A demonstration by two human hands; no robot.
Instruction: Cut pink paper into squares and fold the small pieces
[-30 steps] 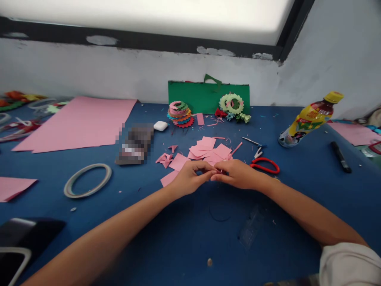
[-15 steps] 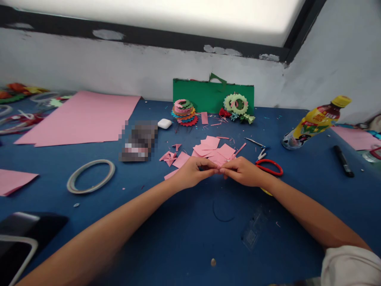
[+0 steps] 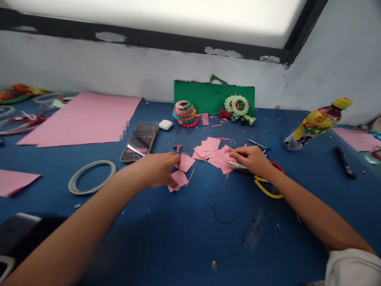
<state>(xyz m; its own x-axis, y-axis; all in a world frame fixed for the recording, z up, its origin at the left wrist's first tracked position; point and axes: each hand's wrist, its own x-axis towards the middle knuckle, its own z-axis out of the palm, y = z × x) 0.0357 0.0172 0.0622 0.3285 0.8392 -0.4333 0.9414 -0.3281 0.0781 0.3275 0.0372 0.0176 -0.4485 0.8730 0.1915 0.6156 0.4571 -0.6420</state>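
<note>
My left hand (image 3: 162, 170) is over the left side of the cut pink paper, thumb and fingers apart around loose pieces. A pink paper square (image 3: 187, 162) lies by its fingertips, and another pink piece (image 3: 180, 178) is beside the thumb. My right hand (image 3: 251, 159) is above the pile of pink squares (image 3: 210, 145), thumb and forefinger pinched at a small pink paper piece (image 3: 226, 149), partly hidden by the fingers. Under that hand lie scissors with red and yellow handles (image 3: 269, 193), blades pointing left into the pile.
Behind stand a green board (image 3: 202, 93), a stack of colored paper rings (image 3: 185, 114) and a pale green ring (image 3: 236, 104). At left are a phone (image 3: 139, 147), a tape roll (image 3: 92, 177) and large pink sheets (image 3: 85, 119). A drink bottle (image 3: 317, 125) and black marker (image 3: 345, 163) are at right.
My hands were together at a small pink piece and have separated. The left moved left and opened over the loose paper; the right moved slightly right and up, uncovering more of the scissors.
</note>
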